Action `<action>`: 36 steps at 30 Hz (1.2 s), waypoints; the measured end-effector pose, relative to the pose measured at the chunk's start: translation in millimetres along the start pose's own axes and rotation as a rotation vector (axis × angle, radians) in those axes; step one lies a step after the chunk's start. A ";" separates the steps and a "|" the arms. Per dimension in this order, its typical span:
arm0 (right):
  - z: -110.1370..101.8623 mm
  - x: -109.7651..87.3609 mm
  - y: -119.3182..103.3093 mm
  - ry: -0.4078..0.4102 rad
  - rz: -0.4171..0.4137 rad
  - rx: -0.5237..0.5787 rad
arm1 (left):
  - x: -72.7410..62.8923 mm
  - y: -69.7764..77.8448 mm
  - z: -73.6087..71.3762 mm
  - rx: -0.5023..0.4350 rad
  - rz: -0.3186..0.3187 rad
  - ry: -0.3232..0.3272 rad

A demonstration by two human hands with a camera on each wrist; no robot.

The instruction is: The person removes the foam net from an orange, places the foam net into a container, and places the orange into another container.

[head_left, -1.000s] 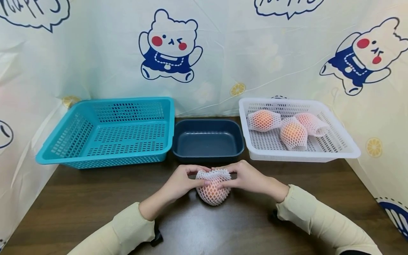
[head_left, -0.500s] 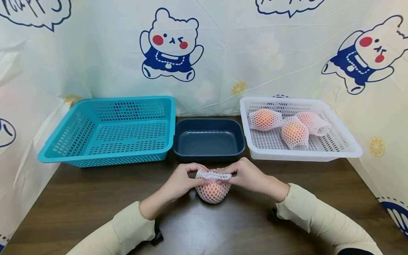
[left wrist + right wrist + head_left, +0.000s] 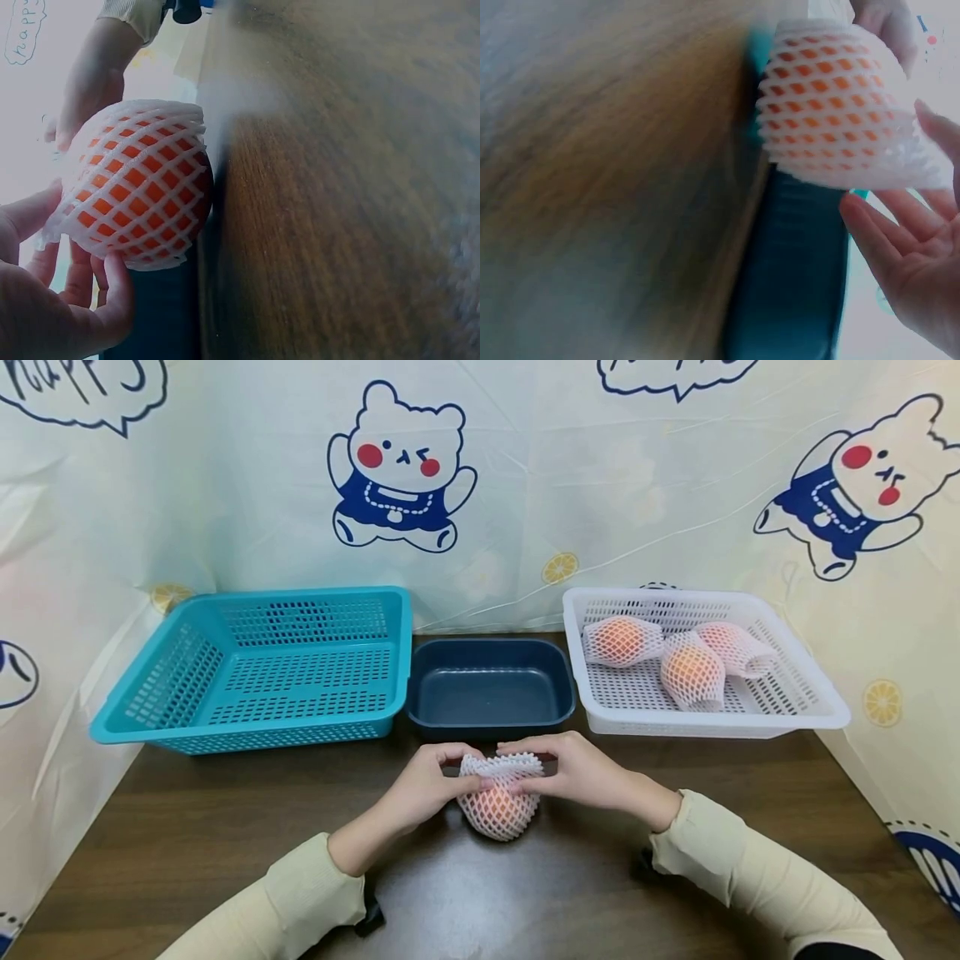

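An orange-coloured round fruit (image 3: 498,817) in a white foam net (image 3: 139,176) stands on the wooden table in front of me. My left hand (image 3: 429,787) holds the net's upper left side, thumb on the near face and fingers behind. On the other side, my right hand (image 3: 581,772) grips the net's upper right edge between thumb and fingers. The net's gathered rim sticks up above the fruit. In the right wrist view, the net's loose end (image 3: 922,161) lies between the thumb and fingers.
Behind the hands stands a dark blue tub (image 3: 491,727). A teal perforated basket (image 3: 277,731) is at its left. At its right, a white basket (image 3: 712,724) contains three netted fruits (image 3: 692,670). A printed cloth (image 3: 510,510) hangs behind.
The right fingers dipped over the net's rim half a second ago and folded it down; now they are lifted and the rim stands up again. The left hand stays nearly in place.
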State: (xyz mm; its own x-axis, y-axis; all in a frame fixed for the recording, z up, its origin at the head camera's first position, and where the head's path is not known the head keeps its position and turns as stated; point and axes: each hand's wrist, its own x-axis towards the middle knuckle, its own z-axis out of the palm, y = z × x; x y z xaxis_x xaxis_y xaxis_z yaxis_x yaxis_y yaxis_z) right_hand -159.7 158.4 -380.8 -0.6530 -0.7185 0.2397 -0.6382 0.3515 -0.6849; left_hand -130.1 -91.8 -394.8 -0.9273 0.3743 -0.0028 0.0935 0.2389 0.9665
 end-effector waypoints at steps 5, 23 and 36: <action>-0.9 -0.6 5.2 -0.090 0.086 0.061 | 0.6 0.0 0.1 0.020 -0.019 0.011; -2.1 -1.7 6.5 -0.129 0.106 0.009 | 0.0 -1.3 -3.6 0.116 -0.005 -0.131; -6.9 1.0 -2.5 -0.180 0.031 -0.060 | -0.9 2.2 -2.7 0.141 -0.037 -0.084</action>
State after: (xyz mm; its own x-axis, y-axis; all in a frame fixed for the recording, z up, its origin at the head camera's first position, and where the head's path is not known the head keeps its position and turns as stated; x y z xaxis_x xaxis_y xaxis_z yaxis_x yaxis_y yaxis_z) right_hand -161.5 161.0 -374.1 -0.5925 -0.8007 0.0890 -0.6458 0.4060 -0.6467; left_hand -130.1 -94.0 -392.0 -0.8979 0.4354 -0.0646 0.1155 0.3746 0.9200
